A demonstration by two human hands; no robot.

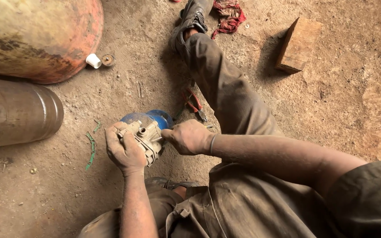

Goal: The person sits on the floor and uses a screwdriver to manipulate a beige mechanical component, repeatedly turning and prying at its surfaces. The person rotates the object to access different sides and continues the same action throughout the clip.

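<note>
I sit on a dirt floor with a small pump-like part in front of me: a pale metal housing [145,134] on a blue body [155,117]. My left hand [123,150] is wrapped around the left side of the metal housing. My right hand [187,136] is closed against its right side, fingers pinched at the housing's edge; whether it holds a small tool or piece there is hidden. Red-handled pliers [195,105] lie on the floor just beyond my right hand, beside my outstretched leg.
A large rusty orange tank [40,35] and a grey metal cylinder [16,110] lie at the left. A white cap [93,61] and small round disc [108,59] sit near the tank. Wooden block [297,44] and red rag [229,15] lie beyond my boot [192,20]. Green strips [91,150] litter the floor.
</note>
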